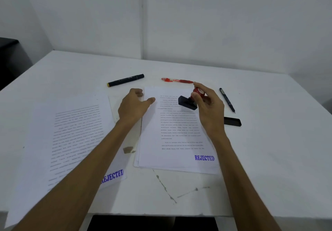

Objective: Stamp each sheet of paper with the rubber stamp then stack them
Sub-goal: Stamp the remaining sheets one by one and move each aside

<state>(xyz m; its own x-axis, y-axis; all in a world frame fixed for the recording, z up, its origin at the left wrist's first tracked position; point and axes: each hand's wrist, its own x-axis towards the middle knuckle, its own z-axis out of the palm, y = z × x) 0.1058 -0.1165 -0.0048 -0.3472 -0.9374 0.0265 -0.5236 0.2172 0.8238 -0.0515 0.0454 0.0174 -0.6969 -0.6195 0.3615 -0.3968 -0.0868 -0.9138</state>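
Your right hand [206, 104] grips the rubber stamp [191, 99] by its red knob, fingers curled round it, and holds it tilted above the upper part of the pile of sheets [177, 131], so the black base points to the left and does not touch the paper. Your left hand [133, 104] rests on the upper left corner of the same pile; the thumb lies flat on the top sheet and the fingers bend over its left edge, but I cannot tell if they pinch it.

The top sheet carries printed text and a blue mark "REJECTED" in its near right corner. The pile is a little fanned at its near left corner. To the left, partly under your left forearm, lies a separate stamped sheet [71, 137], turned at an angle, with the same blue mark near its bottom corner; its near end goes over the front edge of the worktop [269, 158].

Beyond the pile lie a black marker [125, 80] and a red pen [177, 80], the red one just beside your right fingertips. A dark pen [227, 99] lies to the right of your right hand, and a flat black lid [232, 121] is just behind your right wrist. The right part of the worktop is bare white surface up to its edge, and the walls stand close behind.
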